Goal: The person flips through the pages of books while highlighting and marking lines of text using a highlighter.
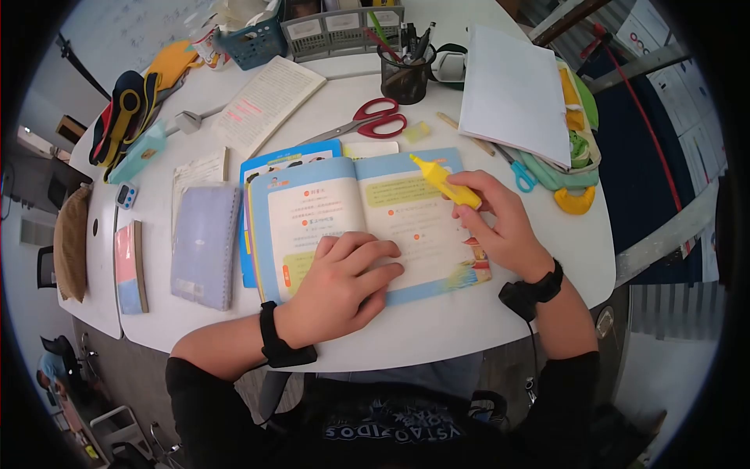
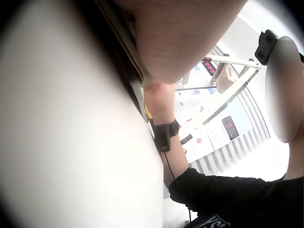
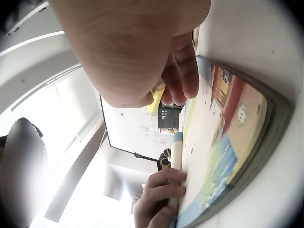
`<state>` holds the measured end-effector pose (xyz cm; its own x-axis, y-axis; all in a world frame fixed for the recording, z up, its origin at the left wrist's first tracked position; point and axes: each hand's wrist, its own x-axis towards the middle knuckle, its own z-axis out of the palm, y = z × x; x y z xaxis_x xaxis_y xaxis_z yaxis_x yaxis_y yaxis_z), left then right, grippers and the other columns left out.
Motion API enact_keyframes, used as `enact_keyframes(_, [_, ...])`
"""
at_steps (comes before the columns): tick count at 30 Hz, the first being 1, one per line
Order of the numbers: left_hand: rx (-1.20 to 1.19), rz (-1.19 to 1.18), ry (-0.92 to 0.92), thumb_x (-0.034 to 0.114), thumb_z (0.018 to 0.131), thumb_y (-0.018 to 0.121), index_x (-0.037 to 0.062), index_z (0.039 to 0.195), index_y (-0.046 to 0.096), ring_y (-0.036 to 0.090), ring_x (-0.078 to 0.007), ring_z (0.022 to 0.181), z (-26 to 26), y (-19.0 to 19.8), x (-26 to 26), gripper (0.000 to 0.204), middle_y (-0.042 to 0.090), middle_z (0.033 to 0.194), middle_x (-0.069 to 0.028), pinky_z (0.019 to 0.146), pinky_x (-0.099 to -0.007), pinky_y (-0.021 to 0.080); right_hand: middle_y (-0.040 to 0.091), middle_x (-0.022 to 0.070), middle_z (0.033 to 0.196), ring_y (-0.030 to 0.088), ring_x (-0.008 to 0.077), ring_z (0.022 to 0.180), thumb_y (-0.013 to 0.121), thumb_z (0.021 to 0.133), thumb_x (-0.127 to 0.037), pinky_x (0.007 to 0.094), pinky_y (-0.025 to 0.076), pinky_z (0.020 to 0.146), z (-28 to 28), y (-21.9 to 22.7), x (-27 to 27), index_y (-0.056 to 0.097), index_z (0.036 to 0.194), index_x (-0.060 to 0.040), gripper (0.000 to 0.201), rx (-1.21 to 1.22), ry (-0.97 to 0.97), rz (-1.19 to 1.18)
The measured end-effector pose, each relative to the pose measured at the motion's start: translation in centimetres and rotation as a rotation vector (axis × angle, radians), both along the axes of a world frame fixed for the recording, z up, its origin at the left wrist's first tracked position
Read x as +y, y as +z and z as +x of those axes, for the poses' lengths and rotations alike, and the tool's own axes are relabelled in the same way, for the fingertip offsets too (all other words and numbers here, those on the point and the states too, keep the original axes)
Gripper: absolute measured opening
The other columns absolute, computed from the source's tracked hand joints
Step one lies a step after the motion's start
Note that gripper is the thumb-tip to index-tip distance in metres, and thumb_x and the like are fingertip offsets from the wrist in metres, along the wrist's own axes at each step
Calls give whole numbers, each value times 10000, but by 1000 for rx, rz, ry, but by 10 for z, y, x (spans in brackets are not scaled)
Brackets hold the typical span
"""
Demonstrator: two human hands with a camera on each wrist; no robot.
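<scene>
An open textbook (image 1: 398,266) with blue page borders and printed text lies on the white table in front of the person. My left hand (image 1: 348,277) rests on its lower middle, fingers loosely bent across the left page and the fold. Over the right page, my right hand (image 1: 504,223) pinches a yellow highlighter (image 1: 445,181) between thumb and fingers, its narrow end pointing up and left. From the right wrist view, part of the highlighter (image 3: 156,99) shows below the palm, and the left fingers (image 3: 164,191) lie on the book. The left wrist view hides the left fingertips.
Red-handled scissors (image 1: 381,119), a printed book (image 1: 269,105) and a black mesh pen cup (image 1: 405,78) stand or lie beyond the textbook. To the left are a lilac spiral notebook (image 1: 205,246) and a small timer (image 1: 125,195). White paper (image 1: 516,98) and blue scissors (image 1: 522,176) are at right.
</scene>
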<state>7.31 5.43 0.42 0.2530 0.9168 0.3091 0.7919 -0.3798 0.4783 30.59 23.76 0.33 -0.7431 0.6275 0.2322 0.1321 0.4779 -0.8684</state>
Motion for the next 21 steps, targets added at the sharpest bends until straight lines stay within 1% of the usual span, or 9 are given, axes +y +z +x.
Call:
enact_keyframes(8, [-113, 75, -43, 135, 704, 787, 90, 1115, 695, 575, -276, 1206, -8, -8, -6, 423, 630, 1249, -55, 915, -452, 446, 675, 124, 1111, 686, 231, 1000, 703, 917, -18, 333, 540, 892, 9, -14, -4, 647, 1253, -2, 341, -12, -27, 78])
enact_keyframes(10, [-118, 145, -54, 176, 708, 766, 68, 1007, 674, 561, -284, 1119, -10, -15, -9, 330, 611, 1123, -72, 912, -455, 430, 646, 88, 1112, 620, 169, 887, 654, 938, -35, 290, 516, 778, 11, -17, -8, 621, 1295, -4, 359, -47, -52, -247])
enact_keyframes(11, [-161, 220, -40, 194, 710, 743, 75, 922, 687, 558, -292, 1064, -8, -24, -8, 249, 616, 1076, -74, 909, -453, 418, 659, 35, 1126, 540, 35, 777, 613, 1018, -96, 164, 445, 639, 15, -37, 2, 537, 1446, -46, 438, -23, -37, -147])
enact_keyframes(12, [-124, 299, -19, 204, 698, 733, 88, 832, 701, 557, -300, 1053, -6, -30, -7, 180, 631, 1031, -75, 898, -457, 414, 664, 69, 1180, 567, 67, 820, 590, 1036, -109, 192, 483, 725, 32, -84, 32, 508, 1484, -37, 461, 44, -72, -180])
enact_keyframes(13, [-139, 354, -14, 219, 697, 726, 97, 782, 703, 558, -305, 1034, -1, -41, -3, 151, 640, 988, -71, 901, -456, 405, 663, 109, 1223, 614, 117, 903, 561, 1056, -115, 241, 527, 798, 17, -55, 30, 488, 1501, -8, 464, -124, -91, -259])
enact_keyframes(14, [-114, 387, 15, 229, 707, 714, 115, 768, 735, 560, -303, 1023, 2, -55, 1, 130, 668, 974, -43, 896, -468, 397, 700, 69, 1122, 523, 78, 672, 632, 1044, -143, 209, 392, 477, -27, -9, -8, 481, 1516, -142, 496, -161, -105, -266])
enact_keyframes(16, [-102, 443, 43, 239, 718, 702, 133, 753, 767, 562, -301, 1012, 12, -72, 10, 128, 695, 960, -16, 890, -480, 389, 625, 12, 940, 486, 80, 619, 590, 1060, -119, 223, 381, 460, -22, 10, -19, 467, 1518, -125, 474, -230, -184, -277])
enact_keyframes(19, [-108, 467, 21, 232, 734, 690, 152, 758, 783, 563, -298, 983, 9, -79, 16, 125, 707, 958, -9, 887, -478, 383, 612, 14, 939, 480, 79, 608, 577, 1074, -143, 236, 398, 469, -24, 4, -14, 423, 1544, -140, 495, -158, -217, -301])
enact_keyframes(21, [-61, 471, -14, 246, 728, 703, 133, 746, 769, 573, -300, 962, 6, -71, 12, 132, 696, 931, -22, 887, -487, 383, 614, 32, 962, 502, 93, 627, 566, 1093, -211, 262, 446, 500, -15, 4, 6, 325, 1588, -159, 554, -262, -160, -343])
